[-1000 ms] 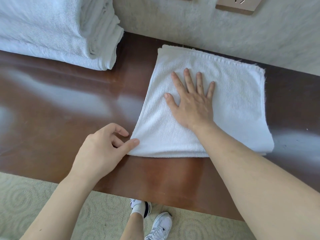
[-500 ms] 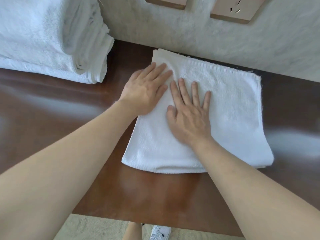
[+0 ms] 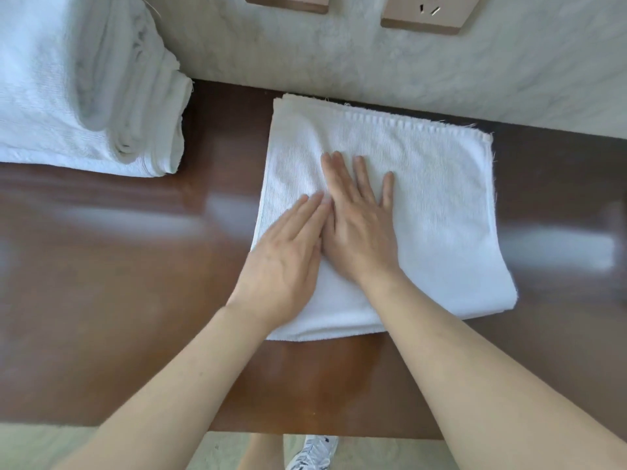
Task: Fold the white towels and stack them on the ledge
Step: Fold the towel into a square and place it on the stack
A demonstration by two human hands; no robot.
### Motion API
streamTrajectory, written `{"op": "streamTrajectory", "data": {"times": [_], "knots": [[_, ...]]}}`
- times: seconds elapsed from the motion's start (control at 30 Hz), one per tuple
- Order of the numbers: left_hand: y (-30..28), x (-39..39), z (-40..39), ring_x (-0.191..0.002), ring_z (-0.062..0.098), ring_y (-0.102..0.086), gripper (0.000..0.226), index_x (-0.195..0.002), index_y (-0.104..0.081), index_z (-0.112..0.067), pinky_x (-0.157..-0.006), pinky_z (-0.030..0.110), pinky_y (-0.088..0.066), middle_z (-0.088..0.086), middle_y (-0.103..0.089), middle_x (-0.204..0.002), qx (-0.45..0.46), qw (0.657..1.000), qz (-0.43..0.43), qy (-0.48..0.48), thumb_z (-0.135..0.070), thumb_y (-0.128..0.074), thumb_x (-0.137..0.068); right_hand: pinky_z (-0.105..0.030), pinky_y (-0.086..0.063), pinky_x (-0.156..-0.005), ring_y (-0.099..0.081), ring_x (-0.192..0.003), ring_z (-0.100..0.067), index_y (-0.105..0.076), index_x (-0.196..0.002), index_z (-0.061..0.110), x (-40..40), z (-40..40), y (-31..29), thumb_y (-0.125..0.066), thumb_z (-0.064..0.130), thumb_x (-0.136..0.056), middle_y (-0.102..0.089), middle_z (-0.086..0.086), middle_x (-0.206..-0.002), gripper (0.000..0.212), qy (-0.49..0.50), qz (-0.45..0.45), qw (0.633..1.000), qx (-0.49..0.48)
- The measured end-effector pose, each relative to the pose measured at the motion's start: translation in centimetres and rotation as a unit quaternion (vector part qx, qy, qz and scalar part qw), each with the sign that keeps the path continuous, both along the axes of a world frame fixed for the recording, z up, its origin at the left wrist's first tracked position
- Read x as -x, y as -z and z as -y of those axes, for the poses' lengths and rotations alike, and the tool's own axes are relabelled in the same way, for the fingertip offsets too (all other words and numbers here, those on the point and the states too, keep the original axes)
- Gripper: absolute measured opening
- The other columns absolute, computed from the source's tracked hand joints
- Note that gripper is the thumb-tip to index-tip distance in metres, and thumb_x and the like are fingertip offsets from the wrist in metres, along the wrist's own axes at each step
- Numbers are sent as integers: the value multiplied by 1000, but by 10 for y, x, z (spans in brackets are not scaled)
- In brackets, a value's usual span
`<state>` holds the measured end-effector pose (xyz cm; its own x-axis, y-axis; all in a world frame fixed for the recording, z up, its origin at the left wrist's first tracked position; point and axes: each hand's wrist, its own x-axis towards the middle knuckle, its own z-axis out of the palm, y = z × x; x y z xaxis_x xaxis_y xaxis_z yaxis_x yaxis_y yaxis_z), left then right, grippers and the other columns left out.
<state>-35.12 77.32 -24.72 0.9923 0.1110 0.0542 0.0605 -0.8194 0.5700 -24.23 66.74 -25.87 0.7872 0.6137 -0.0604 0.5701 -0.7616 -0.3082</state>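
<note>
A folded white towel (image 3: 441,205) lies flat on the dark brown wooden ledge (image 3: 118,283), its far edge close to the wall. My right hand (image 3: 359,228) lies flat on the towel's middle with fingers spread and straight. My left hand (image 3: 285,262) rests flat on the towel's near left part, fingers straight, touching the side of my right hand. A stack of folded white towels (image 3: 78,89) sits on the ledge at the far left.
A pale textured wall (image 3: 441,69) rises behind the ledge with two tan plates, one a power socket (image 3: 425,11). Below the ledge's near edge I see light carpet (image 3: 44,442) and a sneaker (image 3: 314,452).
My left hand went from the towel's near left corner to its far left part, then slid back toward me along the left side. My right hand stayed pressed on the middle.
</note>
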Motion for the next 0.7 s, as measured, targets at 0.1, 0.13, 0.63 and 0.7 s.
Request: {"op": "streamTrajectory", "data": {"times": [0.1,0.13,0.63,0.7], "knots": [[7,9,21,-155,21,-8,58,-160,-11,-10,-126,40,-9,5,-15,-167,-122,991,-61,9,-31,-26,-108,-49,4,-125,-16,-155,-16,-41,-152,18,-2,8,-10,-23,21,-100,-29,-4,-164,54,18,-67,992,-110],[7,8,23,-155,20,-5,59,-160,-10,-12,-126,40,-6,4,-11,-168,-151,986,-76,5,-36,-21,-107,-45,4,-126,-18,-154,-16,-45,-149,16,-1,12,-12,-28,12,-101,-32,-6,-163,51,24,-81,988,-130],[4,6,26,-155,22,8,75,-161,-7,-30,-126,41,3,5,3,-169,-193,973,-119,30,-68,-12,-97,-43,-12,-125,-18,-153,-29,-34,-155,10,32,174,-29,-38,29,-107,-23,-13,-165,51,217,-7,976,-8],[-4,2,40,-156,26,-1,74,-159,-23,-26,-126,43,-1,10,-6,-168,-165,982,-92,26,-66,-20,-97,-40,-20,-122,-29,-147,-30,-39,-150,7,42,188,-32,-43,24,-106,-36,-14,-159,48,270,-13,959,-81]]}}
